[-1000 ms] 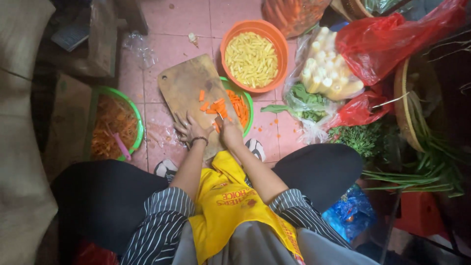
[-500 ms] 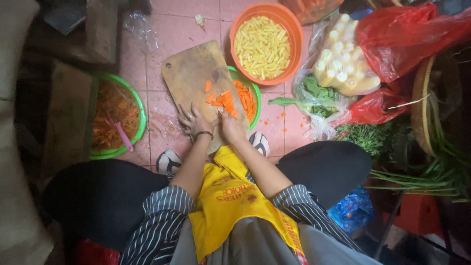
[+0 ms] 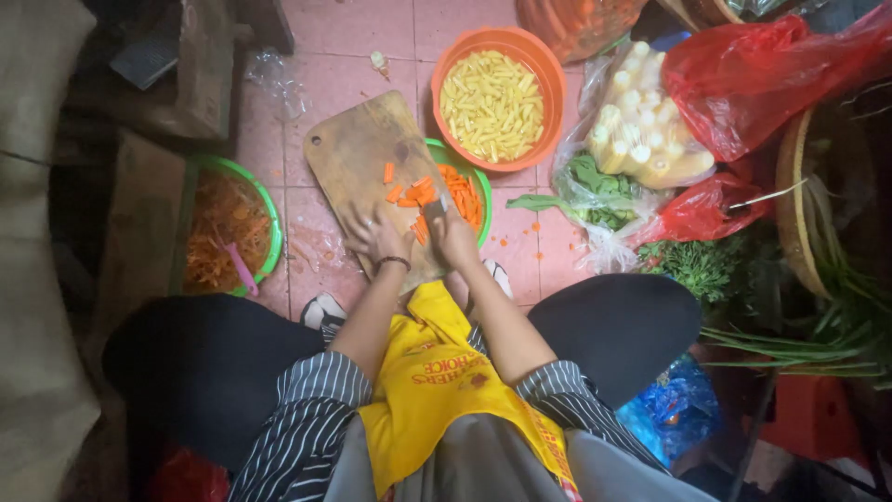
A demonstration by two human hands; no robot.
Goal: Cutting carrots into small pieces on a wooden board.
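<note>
Left hand (image 3: 376,234): flat on cutting board (image 3: 358,153), fingers spread.
Right hand (image 3: 455,240): closed around knife (image 3: 433,206).
Carrot pieces (image 3: 409,193): at blade's 12 o'clock.

A red plastic bag (image 3: 771,70) fills the floor's top right corner. A clear bag (image 3: 641,139) lies beside it; a blue packet (image 3: 674,414) sits lower right.
</note>
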